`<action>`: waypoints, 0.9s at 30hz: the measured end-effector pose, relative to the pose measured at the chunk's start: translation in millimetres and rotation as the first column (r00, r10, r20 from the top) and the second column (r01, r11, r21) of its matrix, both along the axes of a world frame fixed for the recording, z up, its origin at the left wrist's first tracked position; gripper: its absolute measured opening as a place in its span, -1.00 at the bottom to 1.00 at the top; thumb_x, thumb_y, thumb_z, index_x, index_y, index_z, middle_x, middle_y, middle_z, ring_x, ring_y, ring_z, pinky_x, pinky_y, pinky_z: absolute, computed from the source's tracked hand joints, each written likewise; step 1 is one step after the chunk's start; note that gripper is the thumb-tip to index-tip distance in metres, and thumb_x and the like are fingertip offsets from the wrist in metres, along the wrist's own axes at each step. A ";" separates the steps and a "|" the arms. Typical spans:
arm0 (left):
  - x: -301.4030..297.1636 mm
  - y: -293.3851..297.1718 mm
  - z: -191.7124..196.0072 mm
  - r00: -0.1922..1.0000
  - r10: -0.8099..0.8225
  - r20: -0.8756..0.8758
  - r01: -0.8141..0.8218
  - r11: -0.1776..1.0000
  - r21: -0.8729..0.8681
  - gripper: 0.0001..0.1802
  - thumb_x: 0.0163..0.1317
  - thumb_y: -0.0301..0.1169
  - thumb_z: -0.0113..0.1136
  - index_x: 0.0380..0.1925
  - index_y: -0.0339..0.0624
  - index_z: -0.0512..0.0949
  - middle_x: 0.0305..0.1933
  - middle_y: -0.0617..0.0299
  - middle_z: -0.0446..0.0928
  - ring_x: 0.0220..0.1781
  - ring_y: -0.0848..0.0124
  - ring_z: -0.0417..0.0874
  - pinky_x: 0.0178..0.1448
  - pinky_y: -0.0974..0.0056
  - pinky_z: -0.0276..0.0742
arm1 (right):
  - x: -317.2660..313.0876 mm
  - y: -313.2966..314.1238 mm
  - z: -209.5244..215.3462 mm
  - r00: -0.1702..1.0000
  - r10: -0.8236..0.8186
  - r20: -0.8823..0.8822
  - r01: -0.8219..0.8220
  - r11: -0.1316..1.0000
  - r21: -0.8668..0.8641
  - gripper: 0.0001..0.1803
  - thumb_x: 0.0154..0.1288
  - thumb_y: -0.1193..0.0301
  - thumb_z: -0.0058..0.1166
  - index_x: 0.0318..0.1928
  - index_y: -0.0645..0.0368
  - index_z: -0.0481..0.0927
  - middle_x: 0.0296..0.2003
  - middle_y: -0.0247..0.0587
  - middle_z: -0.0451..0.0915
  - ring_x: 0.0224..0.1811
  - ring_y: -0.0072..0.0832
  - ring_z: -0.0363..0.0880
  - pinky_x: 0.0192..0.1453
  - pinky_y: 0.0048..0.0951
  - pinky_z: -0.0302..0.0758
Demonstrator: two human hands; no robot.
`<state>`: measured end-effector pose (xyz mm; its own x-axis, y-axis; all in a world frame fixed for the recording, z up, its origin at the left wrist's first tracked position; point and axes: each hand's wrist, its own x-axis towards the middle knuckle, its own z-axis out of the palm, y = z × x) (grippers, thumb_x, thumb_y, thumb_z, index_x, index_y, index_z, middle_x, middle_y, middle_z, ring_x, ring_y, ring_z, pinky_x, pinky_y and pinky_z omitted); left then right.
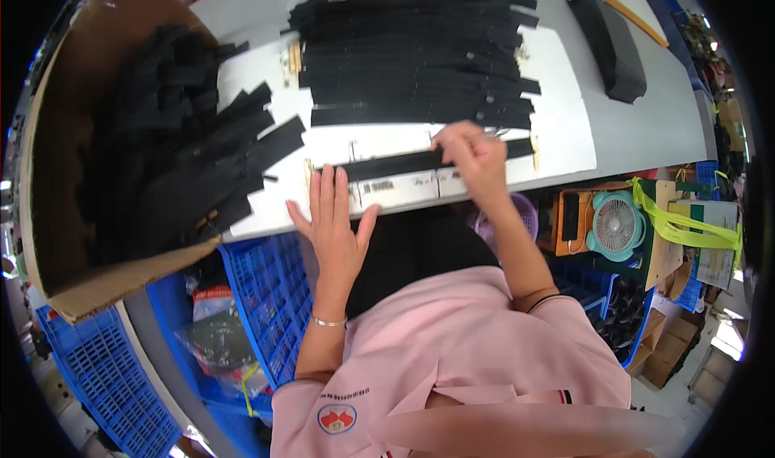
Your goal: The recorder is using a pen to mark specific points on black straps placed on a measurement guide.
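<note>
A single black fabric strip [395,164] lies straight across a white marked board [565,127] on the table in front of me. Flat on its left end rests my left hand [335,228], fingers spread, with nothing in it. Over the strip's right half, my right hand [478,163] is closed with thumb and fingers pressed together. Whatever it pinches, if anything, is too small to make out. Just beyond, many black strips [404,62] lie side by side in a wide layer, with small pale marks on several of them.
A cardboard box [48,159] at the left holds a heap of black strips [178,135] that spills onto the board. A black folded piece [609,46] lies far right. Blue crates [270,305] stand below left; a teal fan [617,224] is at the right.
</note>
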<state>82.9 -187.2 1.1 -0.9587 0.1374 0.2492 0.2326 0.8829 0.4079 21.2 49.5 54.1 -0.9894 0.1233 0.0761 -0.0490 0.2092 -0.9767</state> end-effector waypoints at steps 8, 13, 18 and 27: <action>-7.3 3.7 0.2 1.000 -0.012 -0.021 0.012 1.000 0.020 -0.16 0.31 -0.07 0.40 0.49 -0.24 0.36 0.60 0.04 0.28 0.68 0.09 0.16 0.63 -0.35 -0.44 | -6.3 13.1 -14.9 0.993 -0.026 -0.115 0.033 0.998 0.060 -0.78 0.45 0.47 0.17 -0.30 0.34 0.77 -0.47 -0.32 0.69 -0.54 -0.75 0.45 -0.47 -0.61 0.32; -3.1 2.5 -0.7 1.000 -0.012 -0.005 0.012 1.000 0.010 -0.15 0.31 -0.05 0.39 0.50 -0.21 0.35 0.61 0.04 0.27 0.69 0.11 0.14 0.63 -0.36 -0.47 | -5.6 13.9 -26.8 0.979 -0.028 -0.204 0.071 0.976 0.206 -0.77 0.43 0.47 0.18 -0.33 0.39 0.75 -0.46 -0.29 0.72 -0.55 -0.71 0.51 -0.47 -0.61 0.37; -2.1 1.9 0.8 1.000 -0.021 0.016 0.021 1.000 0.002 -0.11 0.31 -0.03 0.39 0.52 -0.22 0.31 0.63 0.04 0.24 0.70 0.09 0.13 0.62 -0.40 -0.46 | -0.6 17.3 -30.4 0.995 -0.024 -0.096 0.048 0.967 0.252 -0.74 0.48 0.42 0.15 -0.29 0.34 0.77 -0.49 -0.33 0.67 -0.51 -0.71 0.49 -0.41 -0.59 0.36; -8.6 65.2 26.6 0.965 -0.263 0.004 0.258 0.950 0.174 -0.12 0.28 0.00 0.38 0.49 -0.20 0.34 0.55 0.03 0.34 0.61 0.06 0.26 0.63 -0.38 -0.36 | -3.4 16.3 -33.0 0.994 0.005 -0.105 0.021 0.971 0.238 -0.76 0.48 0.43 0.16 -0.26 0.35 0.77 -0.44 -0.30 0.72 -0.49 -0.68 0.55 -0.41 -0.59 0.41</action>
<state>74.3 -122.0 27.8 -0.9018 0.3408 0.2657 0.4321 0.7098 0.5563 17.8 65.8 21.1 -0.9736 0.0971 0.2067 -0.1450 0.4364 -0.8880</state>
